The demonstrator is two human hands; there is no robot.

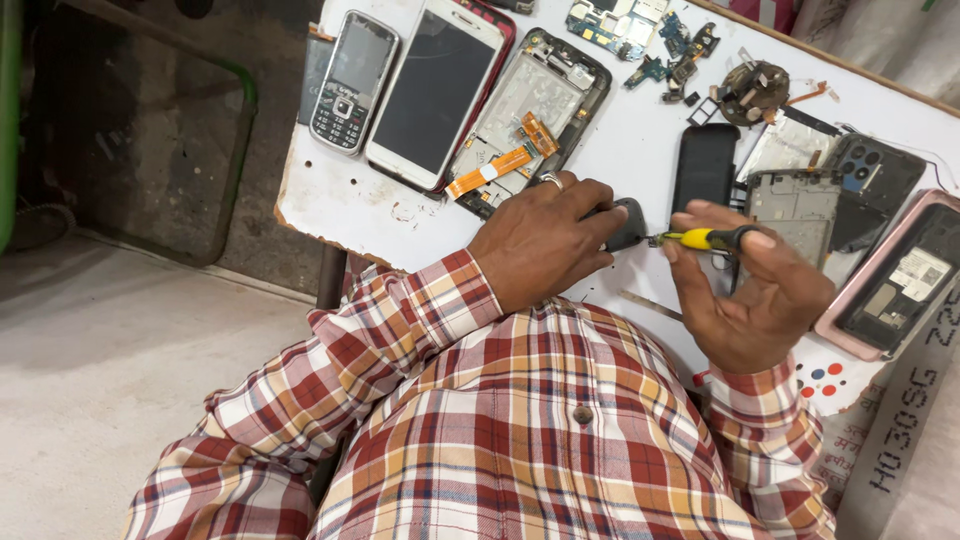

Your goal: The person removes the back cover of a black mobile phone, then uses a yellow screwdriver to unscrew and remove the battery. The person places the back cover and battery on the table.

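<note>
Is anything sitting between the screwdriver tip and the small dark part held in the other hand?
Nothing visible. The right hand holds the yellow-handled screwdriver with its tip right at the small dark part gripped by the left hand. Only bare white table shows around them.

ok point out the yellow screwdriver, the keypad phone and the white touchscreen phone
yellow screwdriver [706, 238], head view, on its yellow handle held in the right hand's fingers
keypad phone [352, 80], head view, middle of its front, just below the screen
white touchscreen phone [436, 88], head view, centre of its dark screen
</note>
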